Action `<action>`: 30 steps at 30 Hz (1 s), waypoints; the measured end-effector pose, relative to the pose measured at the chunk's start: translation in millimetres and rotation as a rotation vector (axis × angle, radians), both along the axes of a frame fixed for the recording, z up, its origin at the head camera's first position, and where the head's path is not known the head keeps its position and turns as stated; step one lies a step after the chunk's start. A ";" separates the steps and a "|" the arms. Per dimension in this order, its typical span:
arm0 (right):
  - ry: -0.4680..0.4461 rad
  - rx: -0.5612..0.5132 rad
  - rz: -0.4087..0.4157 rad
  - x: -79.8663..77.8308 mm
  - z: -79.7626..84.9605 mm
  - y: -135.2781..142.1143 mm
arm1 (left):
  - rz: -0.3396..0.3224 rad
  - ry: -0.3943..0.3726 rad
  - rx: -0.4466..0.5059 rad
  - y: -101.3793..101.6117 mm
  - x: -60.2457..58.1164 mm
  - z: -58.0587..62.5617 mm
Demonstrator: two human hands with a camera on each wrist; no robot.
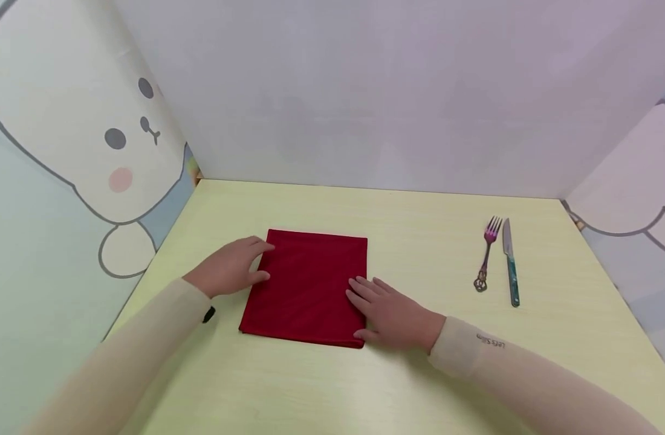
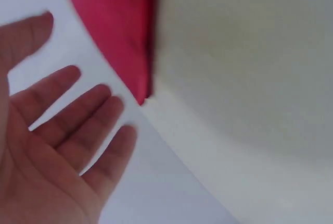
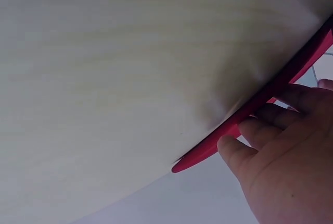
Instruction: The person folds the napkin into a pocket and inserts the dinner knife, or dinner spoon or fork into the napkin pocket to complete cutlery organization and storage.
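Observation:
A red cloth napkin (image 1: 311,287), folded into a near-square, lies flat on the pale table (image 1: 289,393) in the head view. At its left edge is my left hand (image 1: 234,266), fingers apart and loosely bent, with fingertips at or just over the border. In the left wrist view the left hand (image 2: 67,130) has nothing in it, and a corner of the napkin (image 2: 119,36) shows beyond. My right hand (image 1: 395,314) rests on the napkin's right edge with extended fingers. The right wrist view shows the fingers of the right hand (image 3: 291,146) touching the napkin's edge (image 3: 208,146).
To the right lie a fork (image 1: 489,248) with a purplish head and ornate handle, and a knife (image 1: 511,260) with a teal handle, side by side. A pale wall (image 1: 376,96) rises behind the table. Panels with cartoon prints (image 1: 87,133) stand at both sides.

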State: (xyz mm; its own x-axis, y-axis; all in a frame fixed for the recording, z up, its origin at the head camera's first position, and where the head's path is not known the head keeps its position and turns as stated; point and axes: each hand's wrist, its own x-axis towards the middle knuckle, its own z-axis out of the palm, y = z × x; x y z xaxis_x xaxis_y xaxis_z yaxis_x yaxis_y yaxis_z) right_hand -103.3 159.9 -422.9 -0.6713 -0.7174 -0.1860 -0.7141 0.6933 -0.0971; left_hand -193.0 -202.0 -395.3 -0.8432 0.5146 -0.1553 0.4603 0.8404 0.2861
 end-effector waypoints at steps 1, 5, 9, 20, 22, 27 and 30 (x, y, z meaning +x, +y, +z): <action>0.007 0.004 0.009 1.3 0.3 -0.9 | -0.031 0.018 -0.042 2.6 -7.5 -2.6; 0.023 0.016 0.047 9.6 1.5 -4.2 | -0.122 0.001 -0.153 7.6 -30.7 -13.6; 0.010 0.022 0.088 24.1 2.5 -4.1 | -0.098 -0.121 -0.179 8.1 -40.5 -19.8; 0.115 -0.043 0.209 61.2 -1.4 13.9 | -0.111 -0.143 -0.179 5.9 -46.9 -22.3; 0.137 -0.051 0.216 61.4 -2.4 14.6 | -0.110 -0.142 -0.179 5.5 -47.0 -22.6; 0.159 -0.021 0.207 57.8 -2.9 19.0 | -0.097 -0.142 -0.156 5.5 -44.7 -24.3; 0.145 0.015 0.174 52.4 -0.9 24.7 | -0.100 -0.113 -0.155 6.2 -41.6 -26.2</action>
State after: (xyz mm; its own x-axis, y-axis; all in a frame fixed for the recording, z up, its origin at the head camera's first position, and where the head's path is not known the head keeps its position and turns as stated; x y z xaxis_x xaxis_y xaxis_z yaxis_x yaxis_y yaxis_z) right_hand -50.9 184.6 -423.8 -0.5584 -0.8226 -0.1078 -0.8286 0.5592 0.0250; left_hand -234.7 -195.8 -421.5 -0.7620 0.5575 -0.3295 0.5159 0.8301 0.2117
